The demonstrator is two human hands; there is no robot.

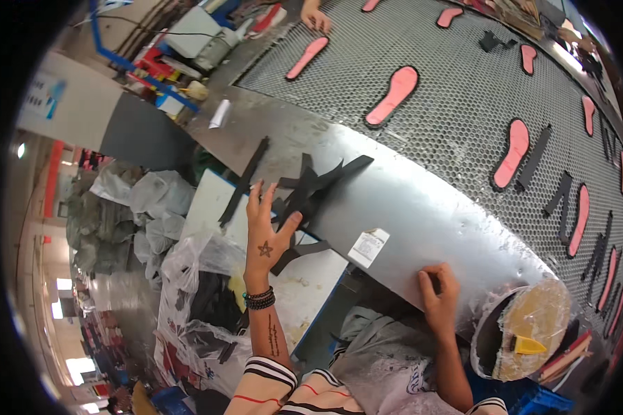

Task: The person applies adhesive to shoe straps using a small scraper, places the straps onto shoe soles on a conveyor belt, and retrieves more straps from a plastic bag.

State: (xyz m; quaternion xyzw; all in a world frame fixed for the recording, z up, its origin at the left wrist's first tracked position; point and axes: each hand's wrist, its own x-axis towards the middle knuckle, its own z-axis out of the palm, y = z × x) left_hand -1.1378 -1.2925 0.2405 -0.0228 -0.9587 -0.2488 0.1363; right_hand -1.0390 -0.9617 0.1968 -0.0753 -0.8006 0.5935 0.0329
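Note:
My left hand [262,235] is over the white board with its fingers stretched out and the thumb apart. Its fingertips are beside a loose pile of black strips [311,183]; whether they touch it I cannot tell. One long black strip [246,181] lies just left of those fingers. My right hand [441,292] rests by the near edge of the metal tabletop [401,187], fingers curled toward the thumb, with nothing visible in them. Between my hands lies a small white printed card or packet [369,247].
Pink insole-shaped pieces with black borders [393,95] and more black strips lie on a mesh conveyor belt [436,83]. Another person's hand [316,19] is at one pink piece [307,58]. A plastic-wrapped round container [526,328] stands right; a clear plastic bag [208,259] sits left.

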